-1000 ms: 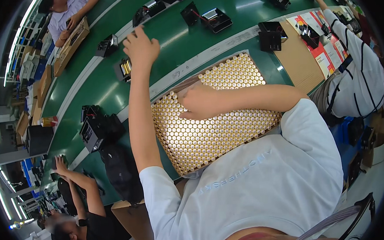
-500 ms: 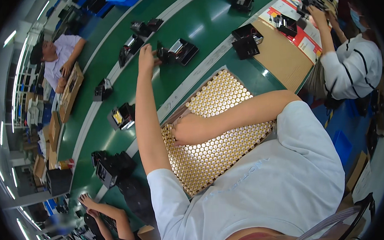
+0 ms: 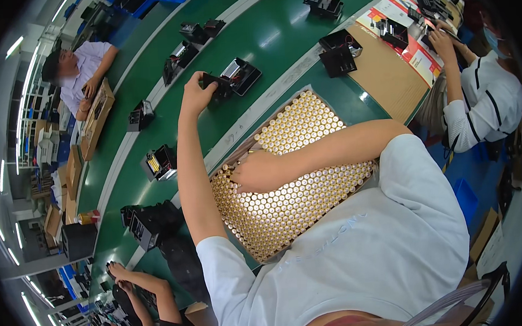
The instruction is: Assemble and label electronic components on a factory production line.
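Note:
Out over the green belt (image 3: 277, 39), my left hand (image 3: 199, 94) pinches the raised flap of an opened black box (image 3: 247, 80). Bright metal and some wire show inside that box. In front of me, a shallow box is packed with upright cylindrical batteries (image 3: 299, 205), pale with gold-coloured rims. My right hand (image 3: 260, 172) rests on them near the box's far left side, its fingers curled down among the batteries. What lies between those fingertips is hidden.
More black boxes stand along the belt, including an open one (image 3: 160, 163) at left and another (image 3: 339, 53) beside a cardboard sheet (image 3: 381, 72). Co-workers sit across the belt (image 3: 85, 72), at right (image 3: 478, 96) and at lower left (image 3: 155, 295).
My left hand has closed on the black box's flap, and the box has shifted slightly toward me and to the left. My right hand stays among the batteries, nearly unmoved.

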`<move>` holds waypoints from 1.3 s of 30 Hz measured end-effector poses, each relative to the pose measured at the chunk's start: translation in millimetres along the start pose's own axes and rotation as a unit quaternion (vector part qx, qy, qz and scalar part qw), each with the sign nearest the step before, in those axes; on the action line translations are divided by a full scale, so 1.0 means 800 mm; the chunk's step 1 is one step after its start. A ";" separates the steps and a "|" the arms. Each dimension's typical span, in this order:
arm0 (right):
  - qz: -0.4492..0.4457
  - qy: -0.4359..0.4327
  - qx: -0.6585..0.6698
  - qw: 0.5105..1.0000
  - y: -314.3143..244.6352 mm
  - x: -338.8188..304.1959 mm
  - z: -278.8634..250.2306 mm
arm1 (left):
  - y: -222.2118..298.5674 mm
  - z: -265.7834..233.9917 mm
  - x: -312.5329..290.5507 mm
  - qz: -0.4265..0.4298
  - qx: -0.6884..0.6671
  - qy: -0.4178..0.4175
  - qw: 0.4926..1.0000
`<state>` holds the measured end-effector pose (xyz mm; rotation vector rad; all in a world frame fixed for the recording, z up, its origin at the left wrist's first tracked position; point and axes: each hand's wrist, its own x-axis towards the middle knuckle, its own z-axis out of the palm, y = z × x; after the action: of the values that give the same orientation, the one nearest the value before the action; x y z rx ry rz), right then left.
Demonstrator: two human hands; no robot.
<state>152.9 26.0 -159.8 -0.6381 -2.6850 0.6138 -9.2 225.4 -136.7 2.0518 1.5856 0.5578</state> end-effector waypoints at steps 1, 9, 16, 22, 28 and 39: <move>-0.004 -0.003 0.001 1.000 0.002 0.001 0.001 | -0.002 -0.004 -0.006 -0.004 0.000 0.003 1.000; -0.065 0.065 -0.016 0.996 0.016 0.033 -0.043 | -0.010 -0.018 -0.081 -0.108 -0.306 0.092 0.941; 0.121 0.203 0.009 0.972 0.078 0.108 -0.124 | 0.003 -0.015 -0.119 -0.081 -0.445 0.082 0.888; 0.196 0.107 -0.068 0.972 0.081 0.150 -0.137 | 0.000 -0.010 -0.129 -0.128 -0.619 0.090 0.770; 0.180 0.031 -0.039 0.982 0.074 0.166 -0.139 | -0.008 -0.007 -0.132 -0.161 -0.669 0.102 0.719; 0.197 0.018 -0.022 0.980 0.073 0.166 -0.138 | 0.002 -0.011 -0.138 -0.182 -0.658 0.144 0.716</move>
<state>102.8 174.0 -66.3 -1.1982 -2.5595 0.6302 -39.9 118.9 -131.3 0.5601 1.0396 1.3596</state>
